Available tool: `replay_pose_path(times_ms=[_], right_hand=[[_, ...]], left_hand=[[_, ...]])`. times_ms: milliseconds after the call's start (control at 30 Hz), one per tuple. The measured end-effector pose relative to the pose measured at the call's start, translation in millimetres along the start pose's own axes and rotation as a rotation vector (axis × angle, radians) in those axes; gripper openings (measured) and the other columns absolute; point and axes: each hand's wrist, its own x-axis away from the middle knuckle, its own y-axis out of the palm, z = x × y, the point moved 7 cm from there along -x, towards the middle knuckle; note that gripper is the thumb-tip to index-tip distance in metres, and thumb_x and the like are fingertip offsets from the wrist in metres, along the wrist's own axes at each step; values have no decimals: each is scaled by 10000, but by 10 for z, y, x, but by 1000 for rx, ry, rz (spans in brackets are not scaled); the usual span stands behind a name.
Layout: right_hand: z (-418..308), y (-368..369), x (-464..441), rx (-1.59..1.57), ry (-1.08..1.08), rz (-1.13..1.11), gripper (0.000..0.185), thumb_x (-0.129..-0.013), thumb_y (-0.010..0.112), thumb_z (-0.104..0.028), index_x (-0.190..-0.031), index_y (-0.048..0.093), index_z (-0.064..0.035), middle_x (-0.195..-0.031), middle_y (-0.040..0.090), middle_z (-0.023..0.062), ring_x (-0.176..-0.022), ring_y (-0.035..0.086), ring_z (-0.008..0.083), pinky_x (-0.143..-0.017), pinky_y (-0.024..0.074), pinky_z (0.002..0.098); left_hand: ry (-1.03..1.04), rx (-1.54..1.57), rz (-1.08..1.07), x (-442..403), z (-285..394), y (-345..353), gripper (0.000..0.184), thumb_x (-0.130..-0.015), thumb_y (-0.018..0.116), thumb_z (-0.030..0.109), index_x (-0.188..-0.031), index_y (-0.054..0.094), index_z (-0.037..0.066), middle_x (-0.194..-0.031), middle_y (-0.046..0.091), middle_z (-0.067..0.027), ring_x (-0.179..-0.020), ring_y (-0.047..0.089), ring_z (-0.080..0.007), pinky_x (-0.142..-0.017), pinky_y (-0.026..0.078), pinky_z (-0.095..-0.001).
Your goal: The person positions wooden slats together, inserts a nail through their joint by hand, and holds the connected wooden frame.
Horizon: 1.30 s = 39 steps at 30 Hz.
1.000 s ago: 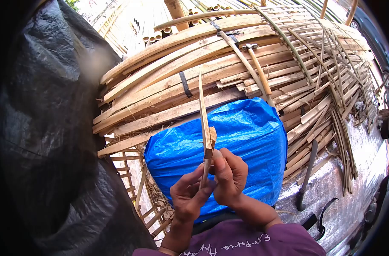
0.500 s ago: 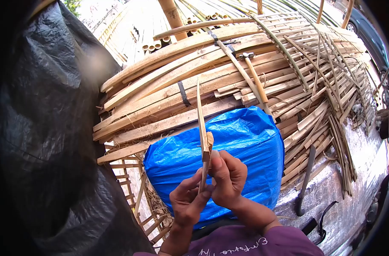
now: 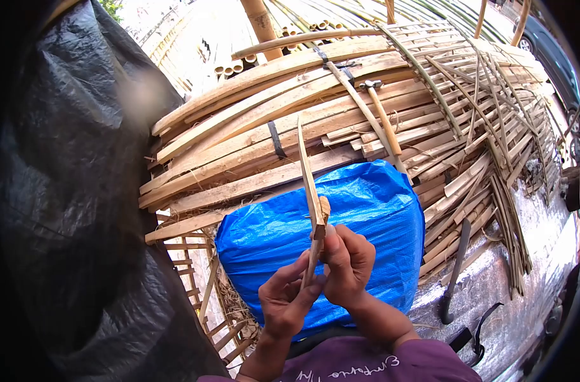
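A long bamboo strip (image 3: 309, 181) points up and away from me, over a blue tarp (image 3: 372, 210) bundled in my lap. My left hand (image 3: 286, 299) pinches the strip's near end between thumb and fingers. Just above and to the right, my right hand (image 3: 348, 264) is closed on the same strip, its thumb pressed near a notched, split spot. A small pale flap of bamboo (image 3: 325, 207) sticks out to the right there. The fingertips partly hide the near end.
Planks (image 3: 239, 153) and bamboo slats are stacked ahead. A hammer (image 3: 383, 121) lies on them. To the right, a long dark blade (image 3: 458, 267) with a curved end rests beside thin strips (image 3: 509, 235). A black tarp (image 3: 67, 191) hangs at left. A parked car (image 3: 551, 57) stands beyond.
Both hands and the bamboo strip have shifted slightly right. The strip has turned a little, showing more of its flat side. The surroundings look the same.
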Motion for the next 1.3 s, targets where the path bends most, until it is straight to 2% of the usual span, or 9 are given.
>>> replay_pose_path(times_ms=[300,400,733,800,933,1033,1100,1200,1300], right_hand=[[126,-46,94,-116,93,-18,345,-983,472,-283,-852,567,22,-755,545,27,-661,472,49,-549,376,201],[37,-72,86,-18,31,45,357,-990,454,-293,-855,566,18,-782,547,32,-677,479,55,-579,386,206],[112,-43,10,-29,213,8,298,-927,480,-275,-913,543,15,-785,515,22,-704,459,59,-602,376,204],[109,-73,4,-57,137,63,257,-939,461,-177,-734,466,-24,-648,442,9,-604,366,68,-530,321,255],[85,-104,43,-39,138,75,265,-941,467,-164,-720,462,-18,-650,453,19,-594,369,86,-548,327,269],[63,-99,67,189,181,-29,328,-959,460,-260,-847,564,30,-701,514,14,-624,446,55,-542,371,203],[9,-92,63,173,136,-4,359,-982,454,-238,-762,559,26,-649,503,1,-595,440,45,-514,356,202],[-16,-121,43,14,124,87,272,-970,462,-129,-820,628,26,-633,544,44,-558,408,102,-550,329,270],[-1,-160,14,-23,108,106,368,-982,467,-245,-745,556,23,-651,516,16,-595,449,51,-525,346,219]], left_hand=[[3,-34,-26,-1,-32,39,461,-859,575,-106,-1302,473,-25,-1110,638,-162,-880,626,-93,-631,473,-178],[14,-33,-29,-20,-37,73,464,-858,578,-106,-1302,473,-23,-1108,640,-155,-880,624,-89,-637,475,-178],[-5,-20,-33,-15,-20,56,477,-854,588,-100,-1309,469,-20,-1110,636,-159,-880,619,-92,-676,483,-186],[7,-38,-51,-27,-33,64,478,-854,586,-102,-1310,467,-21,-1108,636,-164,-895,623,-103,-688,488,-190],[17,-60,-58,-12,-49,60,483,-854,578,-109,-1314,457,-25,-1121,627,-175,-950,626,-135,-731,502,-208],[21,-55,-54,-31,-29,67,484,-858,574,-106,-1319,449,-25,-1136,619,-174,-969,620,-136,-744,504,-212],[18,-49,-64,-22,-43,74,483,-858,574,-106,-1318,449,-25,-1141,616,-174,-973,617,-135,-745,504,-212],[16,-58,-74,-18,-59,95,484,-856,577,-106,-1316,451,-23,-1144,615,-171,-973,615,-132,-745,504,-212],[-1,-49,-88,1,-84,103,485,-853,580,-110,-1313,455,-22,-1137,618,-167,-966,615,-129,-739,504,-214]])
